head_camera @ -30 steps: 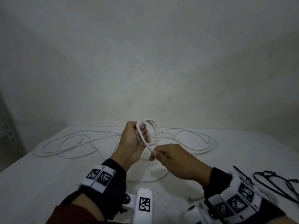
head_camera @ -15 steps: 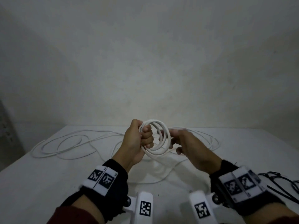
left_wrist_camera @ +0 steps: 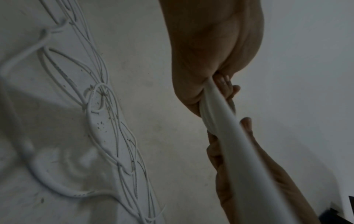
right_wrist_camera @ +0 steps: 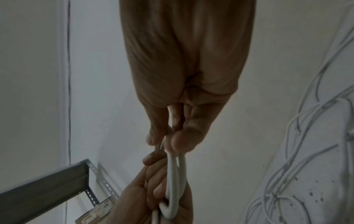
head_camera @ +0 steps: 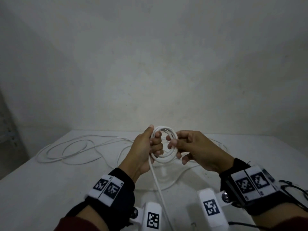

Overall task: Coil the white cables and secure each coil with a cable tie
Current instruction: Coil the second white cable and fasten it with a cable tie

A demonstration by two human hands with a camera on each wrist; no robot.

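Observation:
A small coil of white cable (head_camera: 164,160) is held up over the table between both hands. My left hand (head_camera: 146,147) grips the coil's left side with curled fingers. My right hand (head_camera: 186,147) pinches the coil's right side between thumb and fingers. A loose strand of the same cable (head_camera: 158,184) runs from the coil down toward me between the wrists. In the left wrist view the strand (left_wrist_camera: 235,144) leaves the fist close to the lens. The right wrist view shows the coil (right_wrist_camera: 175,178) edge-on between both hands. More white cable (head_camera: 70,149) lies in loose loops on the table.
The white table (head_camera: 41,189) meets a plain wall behind. Black cable ties (head_camera: 293,187) lie at the right edge beside my right wrist. A metal shelf frame (right_wrist_camera: 57,181) stands off the table's left side. Loose cable loops (left_wrist_camera: 107,136) sprawl across the far half of the table.
My right hand has brought another turn of cable up onto the coil and now pinches its right side. The coil has grown by a loop; the left hand has kept its grip.

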